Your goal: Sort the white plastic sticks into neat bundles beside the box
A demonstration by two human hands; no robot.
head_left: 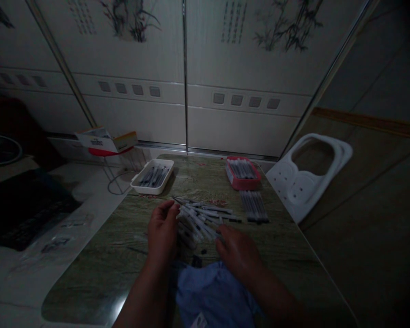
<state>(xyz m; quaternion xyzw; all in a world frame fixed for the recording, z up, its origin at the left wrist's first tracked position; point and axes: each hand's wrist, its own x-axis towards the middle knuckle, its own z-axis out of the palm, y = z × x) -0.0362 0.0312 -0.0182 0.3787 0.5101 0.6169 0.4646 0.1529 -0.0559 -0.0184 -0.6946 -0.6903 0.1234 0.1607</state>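
A loose pile of pale, slim pens [201, 217] with dark ends lies in the middle of the table. My left hand [162, 228] is at the pile's left edge, thumb and fingers pinched together; a thin dark tip shows near them, but the dim light hides what they hold. At the near right side of the pile, my right hand [238, 248] has its fingers closed round what looks like a pale pen, mostly covered. A small black cap [204, 251] and a dark piece [196, 261] lie between my wrists.
A white tray [134, 184] of dark, slim sticks stands back left; a red basket [246, 184] of pens stands back right. Before the basket lies a neat row of pens [253, 206]. Blue cloth [212, 291] covers the near edge. A white plastic chair [302, 182] stands right.
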